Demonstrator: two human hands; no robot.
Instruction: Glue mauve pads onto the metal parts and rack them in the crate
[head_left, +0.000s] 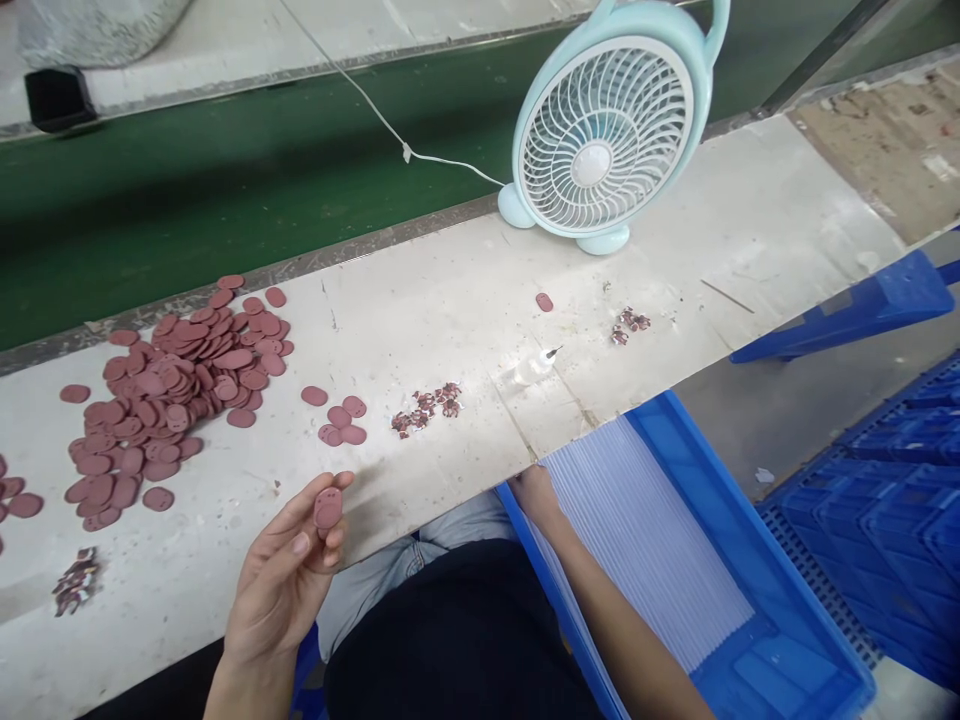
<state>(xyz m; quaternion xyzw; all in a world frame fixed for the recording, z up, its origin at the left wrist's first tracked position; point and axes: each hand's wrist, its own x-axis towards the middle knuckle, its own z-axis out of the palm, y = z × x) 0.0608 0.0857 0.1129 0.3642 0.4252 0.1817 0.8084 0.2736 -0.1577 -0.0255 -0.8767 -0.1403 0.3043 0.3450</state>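
My left hand [281, 570] pinches a dull-red oval piece [328, 508] with small marks near its top, held up in front of the table edge. At the table's front edge, beside the blue crate [697, 480], is my right hand [534, 490]; its fingers are mostly hidden. A few matching oval pieces [352, 435] lie beyond my left hand, beside a cluster of small brown-and-white parts [426, 410]. Farther left is a large heap of the red ovals [180, 385]. A small clear bottle with a thin dark tip [536, 368] lies on the table.
A light-blue fan [604, 140] stands at the back, its white cord [375, 110] running up left. More small brown parts [630, 323], one oval [544, 302] and a thin stick [726, 296] lie right. Ridged white sheets [637, 530] fill the crate; blue crates [885, 530] stand beyond.
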